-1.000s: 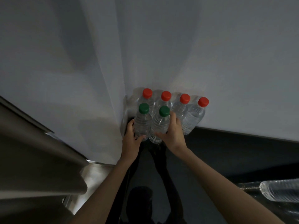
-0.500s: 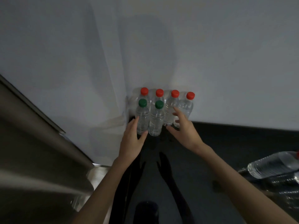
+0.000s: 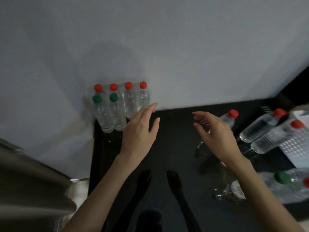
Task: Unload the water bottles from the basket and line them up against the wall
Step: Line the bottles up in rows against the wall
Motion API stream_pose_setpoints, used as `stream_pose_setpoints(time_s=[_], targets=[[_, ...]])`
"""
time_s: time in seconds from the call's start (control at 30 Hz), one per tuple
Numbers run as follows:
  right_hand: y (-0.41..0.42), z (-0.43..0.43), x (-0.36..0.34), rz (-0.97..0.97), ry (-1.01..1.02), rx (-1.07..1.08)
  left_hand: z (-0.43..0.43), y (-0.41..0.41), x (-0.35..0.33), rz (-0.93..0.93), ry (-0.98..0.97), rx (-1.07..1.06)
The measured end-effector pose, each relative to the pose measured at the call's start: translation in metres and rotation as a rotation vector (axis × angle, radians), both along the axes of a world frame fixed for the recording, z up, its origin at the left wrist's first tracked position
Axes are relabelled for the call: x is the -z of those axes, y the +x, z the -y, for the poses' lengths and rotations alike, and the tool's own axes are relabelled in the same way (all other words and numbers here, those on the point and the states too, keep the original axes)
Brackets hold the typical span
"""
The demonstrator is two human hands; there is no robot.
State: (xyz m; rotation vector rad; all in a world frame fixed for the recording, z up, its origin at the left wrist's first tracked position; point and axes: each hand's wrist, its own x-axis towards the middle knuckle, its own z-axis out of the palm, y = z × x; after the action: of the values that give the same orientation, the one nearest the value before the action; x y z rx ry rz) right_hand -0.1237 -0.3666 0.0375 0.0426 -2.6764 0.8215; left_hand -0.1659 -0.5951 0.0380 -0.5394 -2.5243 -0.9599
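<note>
Several clear water bottles stand upright in the corner against the white wall (image 3: 184, 56): red-capped bottles (image 3: 128, 99) in the back row and two green-capped bottles (image 3: 102, 113) in front. My left hand (image 3: 140, 129) is open, fingers spread, just right of them and touching none. My right hand (image 3: 215, 136) is open and empty above the black counter (image 3: 167, 148); a red-capped bottle (image 3: 229, 118) is partly hidden behind it. More bottles (image 3: 260, 129) lie on their sides at the right, by a white perforated basket (image 3: 299, 144).
A green-capped bottle (image 3: 284, 183) lies at the lower right with other bottles. A steel appliance surface (image 3: 30, 185) fills the lower left. The glossy counter reflects my arms between the two hands.
Both hands have come off the green-capped bottles and moved right. My view has swung right, bringing the lying bottles and the basket into sight.
</note>
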Motion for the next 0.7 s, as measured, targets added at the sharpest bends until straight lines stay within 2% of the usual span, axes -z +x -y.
stream_pose_setpoints(time_s=[0.33,0.7], targets=[[0.060,-0.153,-0.023,-0.050,0.089,0.168,-0.160,0.049,-0.010,0.010,-0.047,0.219],[0.094,-0.292,-0.006,0.021,0.136,0.152,-0.290,0.110,0.012,0.189,0.039,0.277]])
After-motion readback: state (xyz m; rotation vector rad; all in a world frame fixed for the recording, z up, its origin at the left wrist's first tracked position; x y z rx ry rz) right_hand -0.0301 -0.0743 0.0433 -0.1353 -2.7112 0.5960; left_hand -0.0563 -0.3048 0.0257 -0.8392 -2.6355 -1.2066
